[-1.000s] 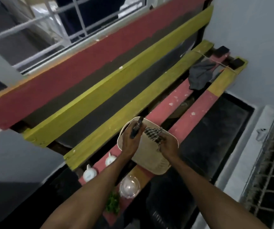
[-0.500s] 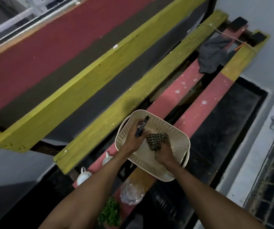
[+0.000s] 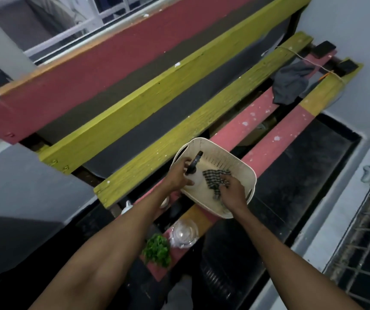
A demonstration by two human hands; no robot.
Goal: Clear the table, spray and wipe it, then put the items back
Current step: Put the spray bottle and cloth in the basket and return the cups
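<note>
A cream basket (image 3: pixel 228 157) with little holes sits on the pink planks of the slatted bench (image 3: pixel 244 128), close to the near end. Part of it hangs over the outer edge of the bench.

Both hands are inside the basket. The left hand (image 3: pixel 178 175) is wrapped around a white spray bottle (image 3: pixel 195 175) with a black top. The bottle is at the left side of the basket and its black top points up and away. The right hand (image 3: pixel 232 194) is pinching a black and white checked cloth (image 3: pixel 215 179). The cloth lies crumpled on the bottom of the basket, just beside the bottle.

Nearer than the basket, at the near end of the bench, a clear round bowl (image 3: pixel 184 232) stands on the outer plank. A green leafy bunch (image 3: pixel 157 249) lies right next to it. Two small white pots (image 3: pixel 127 206) peek out beside the left arm, on the inner pink plank.

At the far end of the bench a dark grey cloth (image 3: pixel 289 83) lies in a heap over the planks.
</note>
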